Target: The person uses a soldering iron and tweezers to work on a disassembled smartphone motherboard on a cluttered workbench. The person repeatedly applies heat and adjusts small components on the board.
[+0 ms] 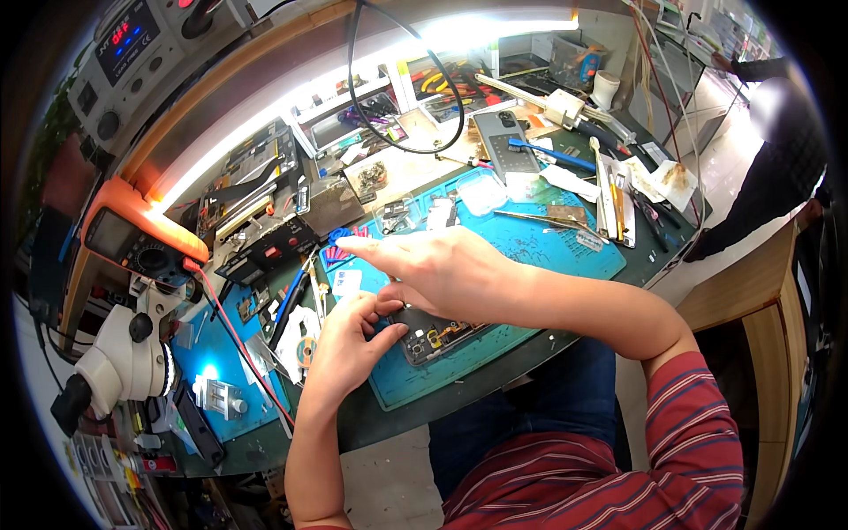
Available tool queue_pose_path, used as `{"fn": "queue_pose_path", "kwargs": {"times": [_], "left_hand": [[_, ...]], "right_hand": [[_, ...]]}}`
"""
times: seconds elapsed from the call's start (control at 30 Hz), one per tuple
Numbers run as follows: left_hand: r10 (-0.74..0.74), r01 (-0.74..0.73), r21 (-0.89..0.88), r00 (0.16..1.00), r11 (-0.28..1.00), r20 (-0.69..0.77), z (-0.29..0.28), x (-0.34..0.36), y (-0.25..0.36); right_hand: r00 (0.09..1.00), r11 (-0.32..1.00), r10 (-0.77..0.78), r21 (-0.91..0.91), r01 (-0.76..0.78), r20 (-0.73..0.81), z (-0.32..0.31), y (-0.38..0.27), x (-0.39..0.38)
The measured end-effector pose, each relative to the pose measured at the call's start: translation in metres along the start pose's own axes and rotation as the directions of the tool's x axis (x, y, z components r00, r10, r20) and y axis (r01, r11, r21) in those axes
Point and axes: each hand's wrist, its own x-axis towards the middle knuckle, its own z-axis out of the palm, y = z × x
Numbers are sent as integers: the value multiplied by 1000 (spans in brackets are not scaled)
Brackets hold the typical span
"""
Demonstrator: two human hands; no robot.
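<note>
An opened phone [433, 343] lies on the blue work mat [397, 384], its inner parts showing. Beside its upper left corner is my left hand [353, 340], with the fingers curled in and the thumb by the phone's edge. What those fingers hold, if anything, is hidden. My right hand [437, 265] passes above the phone, its index finger stretched leftward to a cluster of small blue and red handles [336, 253]. The right thumb points down close to the left fingertips; nothing shows in this hand.
At the left stand an orange multimeter [146, 238] with a red lead and a white microscope [124, 353]. Tweezers [539, 216], a blue brush [552, 155] and a grey phone back [506, 141] lie across the far right. A lit shelf runs behind. A person [768, 168] stands at right.
</note>
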Motion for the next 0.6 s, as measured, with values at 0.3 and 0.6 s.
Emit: {"fn": "queue_pose_path", "kwargs": {"times": [0.3, 0.6], "left_hand": [[13, -13, -21, 1000, 1000, 1, 0, 0, -3], [-31, 31, -28, 1000, 999, 6, -2, 2, 2]], "right_hand": [[965, 986, 159, 13, -166, 208, -10, 2, -3], [943, 897, 330, 295, -329, 46, -22, 28, -22]]}}
